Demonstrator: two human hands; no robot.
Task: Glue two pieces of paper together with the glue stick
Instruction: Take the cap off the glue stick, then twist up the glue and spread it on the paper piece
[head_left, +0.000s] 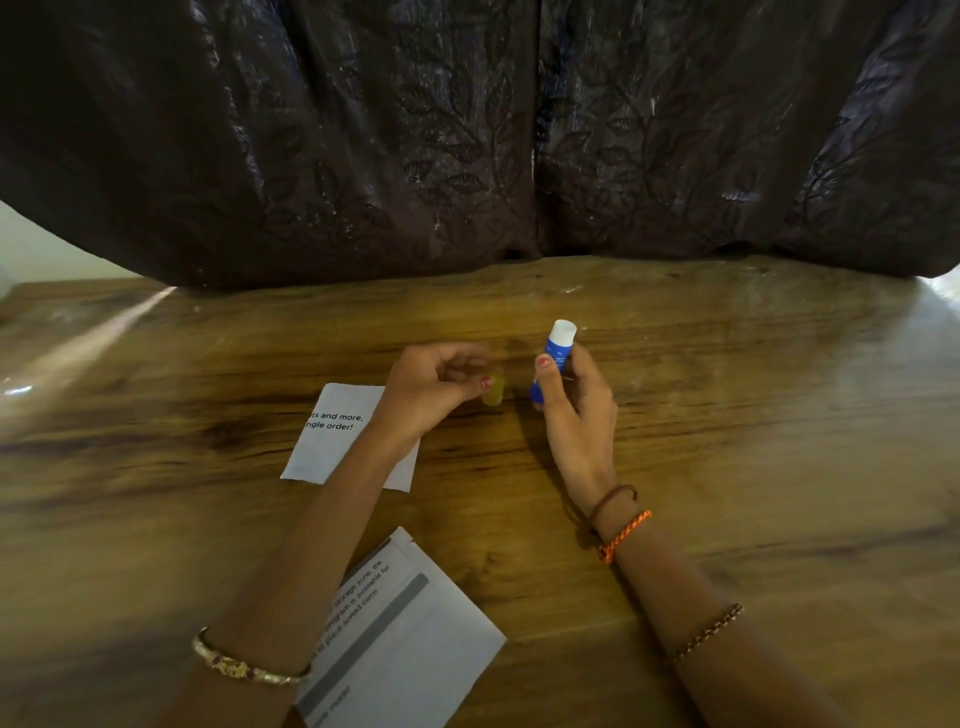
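Note:
My right hand (574, 410) holds a blue glue stick (555, 356) upright, its white open top pointing up and away. My left hand (436, 389) pinches a small yellowish cap (493, 391) just left of the stick, a little apart from it. A small white printed paper (337, 436) lies on the wooden table (753, 415) under my left wrist. A second, larger white paper (410, 639) with a grey stripe and print lies nearer me, partly under my left forearm.
A dark embossed curtain (467, 130) hangs along the table's far edge. I wear a gold bangle (244, 667) on the left wrist and thread bracelets (623, 530) on the right.

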